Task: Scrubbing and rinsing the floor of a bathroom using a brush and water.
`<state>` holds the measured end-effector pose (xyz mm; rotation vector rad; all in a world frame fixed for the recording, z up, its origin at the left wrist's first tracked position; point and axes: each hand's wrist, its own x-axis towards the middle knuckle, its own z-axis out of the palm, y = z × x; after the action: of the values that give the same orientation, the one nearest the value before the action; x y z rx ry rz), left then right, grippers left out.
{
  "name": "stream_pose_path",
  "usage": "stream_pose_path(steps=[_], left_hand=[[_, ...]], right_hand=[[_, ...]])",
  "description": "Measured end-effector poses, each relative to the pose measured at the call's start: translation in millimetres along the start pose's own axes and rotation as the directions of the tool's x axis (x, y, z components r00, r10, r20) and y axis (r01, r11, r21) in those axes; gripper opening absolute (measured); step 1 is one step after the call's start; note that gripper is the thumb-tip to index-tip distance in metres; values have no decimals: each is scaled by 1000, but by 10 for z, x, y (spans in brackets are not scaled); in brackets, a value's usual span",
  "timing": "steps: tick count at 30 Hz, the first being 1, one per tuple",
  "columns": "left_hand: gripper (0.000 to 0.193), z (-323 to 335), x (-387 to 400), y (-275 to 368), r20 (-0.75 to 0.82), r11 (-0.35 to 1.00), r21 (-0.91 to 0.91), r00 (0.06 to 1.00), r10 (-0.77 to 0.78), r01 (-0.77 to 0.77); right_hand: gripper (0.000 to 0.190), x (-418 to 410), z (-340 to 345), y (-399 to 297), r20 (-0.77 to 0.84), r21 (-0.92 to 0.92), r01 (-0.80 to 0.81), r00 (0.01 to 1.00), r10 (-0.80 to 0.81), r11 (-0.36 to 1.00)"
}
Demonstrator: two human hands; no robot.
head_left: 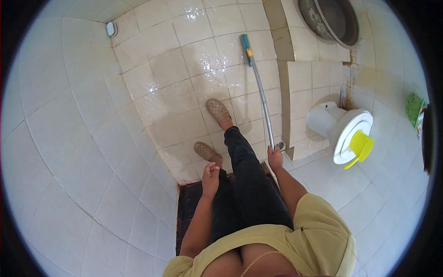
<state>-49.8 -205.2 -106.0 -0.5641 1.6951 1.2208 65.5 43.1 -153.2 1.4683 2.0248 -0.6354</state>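
My right hand (275, 158) is closed around the metal pole of a long-handled floor scrubber (262, 93). Its narrow teal head, with a yellow joint, rests on the wet tiled floor (173, 93) ahead and slightly right. Bare and loosely curled, my left hand (210, 180) hangs in front of my left thigh and holds nothing. My feet, in brown perforated clogs (217, 110), stand on the tiles, the right foot ahead of the left.
A tiled ledge (300, 78) runs along the right, with a large dark basin (313, 20) upon it. Nearer stands a white lidded vessel (320, 119), topped by a yellow plastic dipper (361, 145). A tiled wall (79, 114) rises at left. A dark doorway surface (190, 200) lies behind my feet.
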Motion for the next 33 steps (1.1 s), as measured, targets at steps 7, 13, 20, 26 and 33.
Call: stream_pose_path(steps=[7, 13, 20, 26, 33], left_hand=[[33, -306, -139, -412, -55, 978, 200, 995, 79, -67], [30, -614, -469, -956, -33, 914, 402, 996, 81, -61], [21, -622, -561, -1407, -87, 921, 390, 995, 44, -6], [19, -619, -554, -1416, -58, 826, 547, 978, 198, -135], [28, -452, -514, -1345, 160, 434, 867, 961, 228, -247]], right_hand=[[41, 109, 331, 47, -145, 116, -126, 979, 142, 985], [42, 269, 862, 213, -19, 419, -254, 957, 288, 872], [39, 742, 1584, 23, -61, 588, -98, 984, 165, 803], [42, 375, 1931, -468, 155, 158, 117, 978, -142, 981], [44, 93, 1487, -509, 327, 52, 374, 870, -370, 926]])
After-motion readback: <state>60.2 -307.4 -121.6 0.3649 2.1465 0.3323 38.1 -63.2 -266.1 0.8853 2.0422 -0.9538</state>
